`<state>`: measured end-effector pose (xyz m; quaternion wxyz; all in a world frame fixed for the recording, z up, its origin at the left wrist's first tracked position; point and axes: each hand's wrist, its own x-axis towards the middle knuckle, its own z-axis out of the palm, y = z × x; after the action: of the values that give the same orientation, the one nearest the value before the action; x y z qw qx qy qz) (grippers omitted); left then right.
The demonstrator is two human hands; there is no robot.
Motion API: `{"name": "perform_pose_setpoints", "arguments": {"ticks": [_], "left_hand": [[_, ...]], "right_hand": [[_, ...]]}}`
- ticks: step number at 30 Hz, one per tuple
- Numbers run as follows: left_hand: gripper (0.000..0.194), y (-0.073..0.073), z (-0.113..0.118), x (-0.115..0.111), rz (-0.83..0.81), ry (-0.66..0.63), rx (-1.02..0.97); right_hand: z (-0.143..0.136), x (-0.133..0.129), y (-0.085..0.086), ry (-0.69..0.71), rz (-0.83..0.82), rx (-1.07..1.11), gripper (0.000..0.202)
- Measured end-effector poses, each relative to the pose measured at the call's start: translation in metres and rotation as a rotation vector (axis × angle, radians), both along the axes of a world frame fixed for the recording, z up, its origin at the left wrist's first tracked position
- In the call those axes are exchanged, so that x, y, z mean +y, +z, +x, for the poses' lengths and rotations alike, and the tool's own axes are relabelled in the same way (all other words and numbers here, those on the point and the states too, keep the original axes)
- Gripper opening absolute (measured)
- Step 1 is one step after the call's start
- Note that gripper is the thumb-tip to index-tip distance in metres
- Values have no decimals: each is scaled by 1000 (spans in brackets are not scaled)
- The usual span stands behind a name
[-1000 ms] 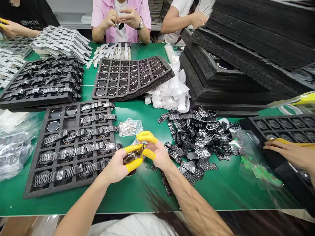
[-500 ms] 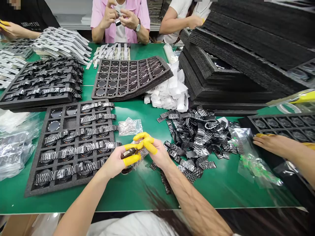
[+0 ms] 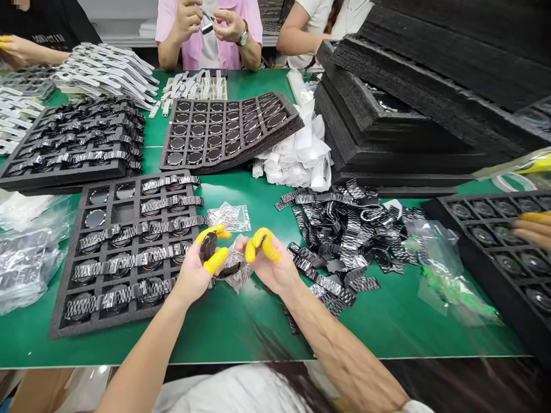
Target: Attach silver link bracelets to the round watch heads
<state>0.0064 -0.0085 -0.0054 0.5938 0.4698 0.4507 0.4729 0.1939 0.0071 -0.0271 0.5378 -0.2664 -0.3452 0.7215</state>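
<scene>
My left hand (image 3: 193, 272), with yellow finger covers, grips a dark round watch case (image 3: 209, 245) between thumb and fingers. Beside it, my right hand (image 3: 273, 264) has its covered fingertips pinched together; whatever they hold is too small to name. Between and below the hands lies a small clear bag of thin metal pins (image 3: 239, 279). A dark curved piece (image 3: 230, 269) shows over that bag, and I cannot tell whether it joins the watch. Behind is another bag of pins (image 3: 226, 218). Left of my hands stands a foam tray (image 3: 123, 215) of watches, several with black link bands across them.
Loose black link bands (image 3: 344, 229) are heaped to the right. Stacked foam trays (image 3: 396, 143) rise behind them, near white wrapping (image 3: 297, 155). Another foam tray (image 3: 215, 169) holds round watch faces. A co-worker's hand (image 3: 536, 226) is over a tray at far right; other people sit opposite.
My hands have moved apart, the left keeping the watch case and turning it more upright. The co-worker's hand at the right has shifted farther right over the tray.
</scene>
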Motion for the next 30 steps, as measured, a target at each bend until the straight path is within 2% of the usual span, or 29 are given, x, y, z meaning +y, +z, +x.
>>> {"name": "perform_pose_setpoints", "arguments": {"ticks": [2,5,7,9,16,22,30], "left_hand": [[42,-4,-9,3,248,-25,251],[59,-8,-19,5,540,-81,611],[69,-8,-21,5,633,-101,775],[72,-6,-20,4,672,-135,866],[70,0,-15,4,681,-174,896],[73,-5,-15,4,673,-152,891],[69,-1,-10,5,681,-128,870]], "right_hand": [[-4,-5,-1,162,-49,31,45],[-11,-12,-5,360,-89,-5,48],[-14,-14,-8,408,-105,-27,46],[-15,-15,-10,401,-108,-50,44],[-16,-16,-10,289,-185,-69,42],[-17,-17,-6,273,-202,-38,42],[-15,-14,-1,297,-181,-10,39]]}}
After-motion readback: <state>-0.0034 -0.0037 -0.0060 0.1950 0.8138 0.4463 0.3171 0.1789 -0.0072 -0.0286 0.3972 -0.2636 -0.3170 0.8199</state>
